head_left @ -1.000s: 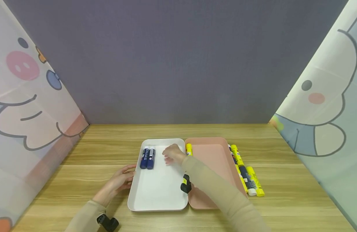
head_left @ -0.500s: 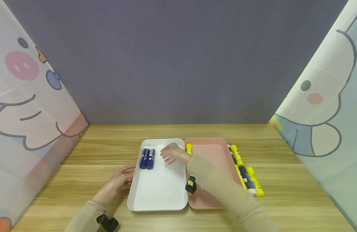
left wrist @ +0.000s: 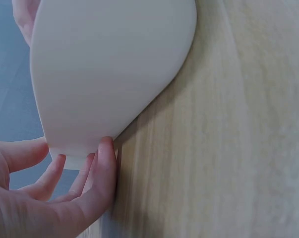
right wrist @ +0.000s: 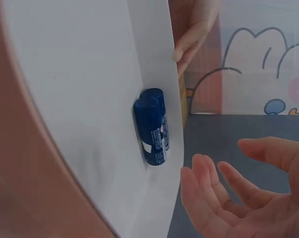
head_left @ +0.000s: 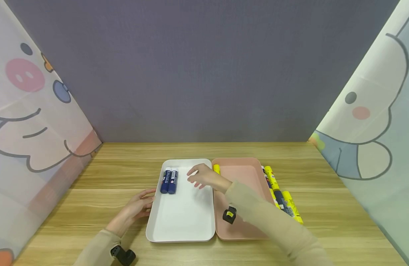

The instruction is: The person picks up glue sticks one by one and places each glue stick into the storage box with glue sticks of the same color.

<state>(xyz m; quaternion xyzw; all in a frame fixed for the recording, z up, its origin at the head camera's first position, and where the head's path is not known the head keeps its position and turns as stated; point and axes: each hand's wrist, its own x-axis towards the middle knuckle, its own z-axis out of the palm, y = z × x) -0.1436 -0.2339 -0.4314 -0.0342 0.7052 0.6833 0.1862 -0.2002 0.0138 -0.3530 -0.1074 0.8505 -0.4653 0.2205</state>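
My right hand hovers over the right side of the white tray, holding nothing, its fingers loosely bent. Two dark blue glue sticks with white caps lie side by side in that tray's upper left; the right wrist view shows these blue sticks against the tray wall. Thumb and fingertips of my left hand touch the outside of the tray's left wall, also visible in the left wrist view as the white wall. A yellow glue stick lies at the upper left of the pink tray, partly hidden.
The pink tray stands directly against the white one. Along its right side several yellow and dark blue glue sticks lie on the wooden table. A grey panel rises behind, with cartoon-printed sheets at both sides.
My right hand shifts slightly left, then back right and away from the two blue glue sticks, its forearm swinging right. My left hand, trays and glue sticks stay put.
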